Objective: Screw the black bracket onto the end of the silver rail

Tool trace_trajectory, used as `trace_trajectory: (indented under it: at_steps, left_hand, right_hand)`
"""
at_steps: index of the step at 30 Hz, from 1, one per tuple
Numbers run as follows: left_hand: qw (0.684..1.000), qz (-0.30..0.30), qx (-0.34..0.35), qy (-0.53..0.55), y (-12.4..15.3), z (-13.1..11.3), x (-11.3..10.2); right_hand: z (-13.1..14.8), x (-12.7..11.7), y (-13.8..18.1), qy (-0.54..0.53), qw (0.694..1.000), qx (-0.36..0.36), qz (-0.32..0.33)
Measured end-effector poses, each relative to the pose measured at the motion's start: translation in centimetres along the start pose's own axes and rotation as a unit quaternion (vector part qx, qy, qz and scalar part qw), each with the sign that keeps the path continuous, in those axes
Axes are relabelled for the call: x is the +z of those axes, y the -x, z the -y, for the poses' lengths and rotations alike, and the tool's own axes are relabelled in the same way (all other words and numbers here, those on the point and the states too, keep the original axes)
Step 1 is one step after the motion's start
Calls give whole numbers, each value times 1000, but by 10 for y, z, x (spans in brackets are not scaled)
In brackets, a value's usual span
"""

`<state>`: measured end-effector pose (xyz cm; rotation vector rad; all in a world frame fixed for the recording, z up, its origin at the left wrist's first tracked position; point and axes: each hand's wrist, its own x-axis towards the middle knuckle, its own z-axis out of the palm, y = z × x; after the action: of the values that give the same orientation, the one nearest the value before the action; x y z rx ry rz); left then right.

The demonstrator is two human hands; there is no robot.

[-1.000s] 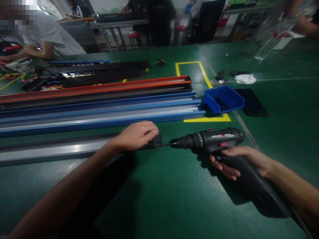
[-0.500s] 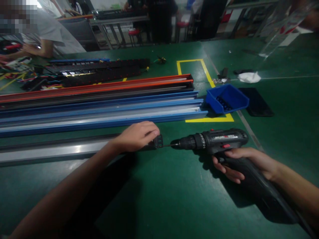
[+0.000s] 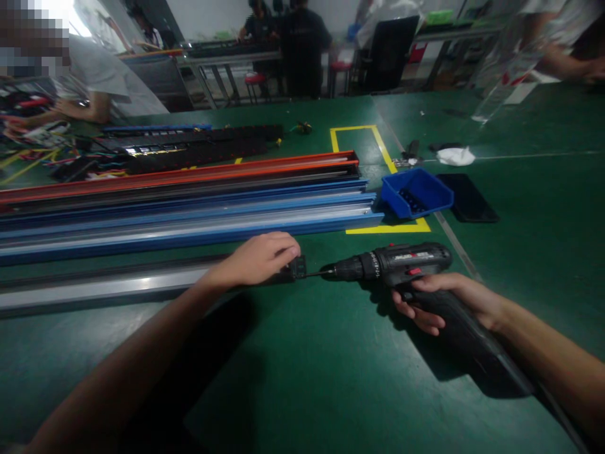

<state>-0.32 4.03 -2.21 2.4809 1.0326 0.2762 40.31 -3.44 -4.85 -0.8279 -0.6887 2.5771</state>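
Note:
A long black-edged metal channel [image 3: 142, 282] lies along the near side of the table, running off the left edge. My left hand [image 3: 265, 257] is closed over its right end, where a small black end cap [image 3: 299, 267] shows past the fingertips. A black cordless drill [image 3: 411, 257] is in my right hand [image 3: 442, 302], with fingers wrapped round its handle and the forefinger near the trigger. The long thin bit [image 3: 312, 274] points left and its tip meets the end cap. Whether a screw sits at the tip is too small to tell.
Blue channels [image 3: 283, 217] and an orange one [image 3: 283, 165] lie beyond. A blue bin [image 3: 418, 195] of small dark parts stands by a dark flat slab [image 3: 472, 198]. Further back are a white crumpled piece [image 3: 455, 156], wired strips [image 3: 203, 148], a clear bottle [image 3: 501, 94] and co-workers.
The view has tilted up slightly, showing more of the background. My left hand stays on the channel's end; the drill appears slightly further left, its bit still at the end cap.

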Motion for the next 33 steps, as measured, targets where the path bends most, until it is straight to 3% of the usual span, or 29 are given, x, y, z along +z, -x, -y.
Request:
trace_trajectory:
  at_steps: [33]
  left_hand:
    - [1000, 2, 6, 1, 0, 1, 0]
  right_hand:
    - [-1, -1, -2, -18, 1000, -4, 13]
